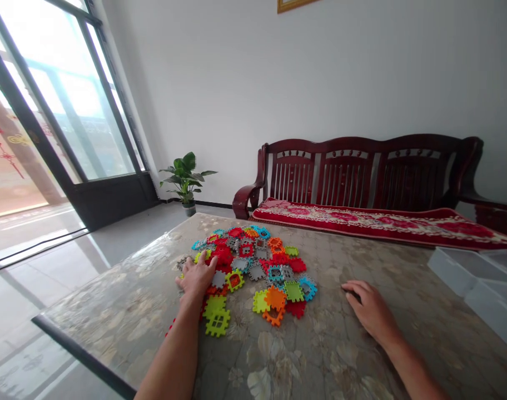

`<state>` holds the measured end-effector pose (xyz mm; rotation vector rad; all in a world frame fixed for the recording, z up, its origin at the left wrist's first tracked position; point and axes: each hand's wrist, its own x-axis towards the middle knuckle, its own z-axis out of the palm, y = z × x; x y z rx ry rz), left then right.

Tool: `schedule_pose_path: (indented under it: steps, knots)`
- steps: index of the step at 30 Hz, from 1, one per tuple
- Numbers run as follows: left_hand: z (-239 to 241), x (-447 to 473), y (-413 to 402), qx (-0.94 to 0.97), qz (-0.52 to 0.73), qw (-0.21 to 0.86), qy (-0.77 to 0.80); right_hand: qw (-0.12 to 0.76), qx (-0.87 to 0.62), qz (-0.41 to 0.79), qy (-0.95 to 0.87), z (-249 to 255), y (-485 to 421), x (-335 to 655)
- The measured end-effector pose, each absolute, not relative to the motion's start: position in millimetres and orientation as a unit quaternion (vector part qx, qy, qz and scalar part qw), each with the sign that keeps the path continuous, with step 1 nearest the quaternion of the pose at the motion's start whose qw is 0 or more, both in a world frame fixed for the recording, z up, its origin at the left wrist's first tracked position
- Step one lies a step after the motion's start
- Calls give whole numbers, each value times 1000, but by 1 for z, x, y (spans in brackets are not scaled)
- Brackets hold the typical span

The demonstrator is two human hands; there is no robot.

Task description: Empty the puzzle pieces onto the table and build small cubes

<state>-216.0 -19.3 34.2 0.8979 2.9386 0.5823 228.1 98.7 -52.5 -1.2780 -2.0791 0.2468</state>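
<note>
Partly hidden under the left hand (197,276), a heap of coloured plastic tiles (253,265) lies mid-bench, just beyond both arms. That hand rests flat and spread on the heap's near-left edge, gripping nothing. The right hand (369,309) lies palm down on bare bench (320,355), well apart from the tiles, fingers loosely bent. A dark patch at its fingertips is too small to make out. Grey trays (478,283) are cut off at right. Behind stand a wooden sofa (374,172), a potted plant (187,180) and a glass door (70,111).
</note>
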Motion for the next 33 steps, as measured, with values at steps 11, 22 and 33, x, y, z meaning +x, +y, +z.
schedule_pose_path:
  steps: [11, 22, 33]
  knots:
    - [22, -138, 9, 265, 216, -29, 939, 333, -488, 96, -801, -50, 98, 228]
    - [26, -47, 37, 241, 293, 11, 925, 335, -492, 95, -798, -45, 95, 225]
    - [50, -96, 19, 422, 257, 70, 867, 338, -489, 102, -798, -44, 93, 226]
